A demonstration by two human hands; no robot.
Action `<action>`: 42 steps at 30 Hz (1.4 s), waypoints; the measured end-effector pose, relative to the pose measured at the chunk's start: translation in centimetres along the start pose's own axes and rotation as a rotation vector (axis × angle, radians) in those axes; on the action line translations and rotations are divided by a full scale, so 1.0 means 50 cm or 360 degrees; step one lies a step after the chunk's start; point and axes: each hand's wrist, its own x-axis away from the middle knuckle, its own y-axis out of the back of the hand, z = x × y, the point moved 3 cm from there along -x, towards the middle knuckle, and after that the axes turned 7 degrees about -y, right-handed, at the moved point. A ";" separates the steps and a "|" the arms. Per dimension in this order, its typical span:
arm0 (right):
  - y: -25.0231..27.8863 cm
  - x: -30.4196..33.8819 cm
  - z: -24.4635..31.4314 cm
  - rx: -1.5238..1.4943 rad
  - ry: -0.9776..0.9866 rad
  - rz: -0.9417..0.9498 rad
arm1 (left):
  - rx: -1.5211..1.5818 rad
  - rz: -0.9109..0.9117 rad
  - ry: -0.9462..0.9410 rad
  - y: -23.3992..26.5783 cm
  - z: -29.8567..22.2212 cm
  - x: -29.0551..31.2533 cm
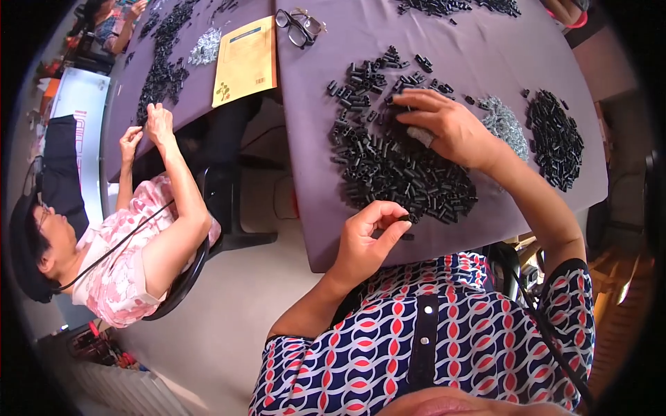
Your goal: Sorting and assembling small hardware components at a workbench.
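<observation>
At the near edge of a heap of small black tubular pieces, my left hand pinches a small black piece between thumb and forefinger. Over the heap's upper right part reaches my right hand, palm down, its fingers stretched out to the left. A pale grey wrap goes round one of its fingers. Whether those fingertips touch a piece in the heap, I cannot tell. Right of this hand lies a pile of small silvery metal pieces. Beyond it sits another pile of black pieces.
A purple-grey cloth covers the table. Eyeglasses and a yellow envelope lie toward the back left. Another person sits at a neighbouring table on the left, hands near a black pile. More black pieces lie at the far edge.
</observation>
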 end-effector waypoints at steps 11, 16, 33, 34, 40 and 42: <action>-0.025 -0.123 -0.088 0.0040 -0.0080 -0.0139 | -0.0015 -0.0016 0.0008 0.001 -0.002 0.000; 0.002 -0.106 -0.082 0.0205 -0.0193 -0.0150 | -0.0022 -0.0014 0.0020 0.002 -0.004 0.000; 0.003 -0.012 0.021 -0.0113 0.0060 0.0054 | -0.0049 -0.0021 -0.0011 0.000 -0.001 -0.001; 0.011 -0.019 0.015 -0.0162 0.0043 -0.0044 | -0.0051 -0.0017 -0.0013 0.000 0.000 -0.001; -0.015 -0.115 -0.039 0.0101 -0.0070 -0.0222 | -0.0094 -0.0039 0.0007 0.000 0.000 -0.001; -0.035 -0.132 -0.050 0.0170 -0.0050 -0.0166 | -0.0045 -0.0048 0.0009 -0.002 0.001 -0.001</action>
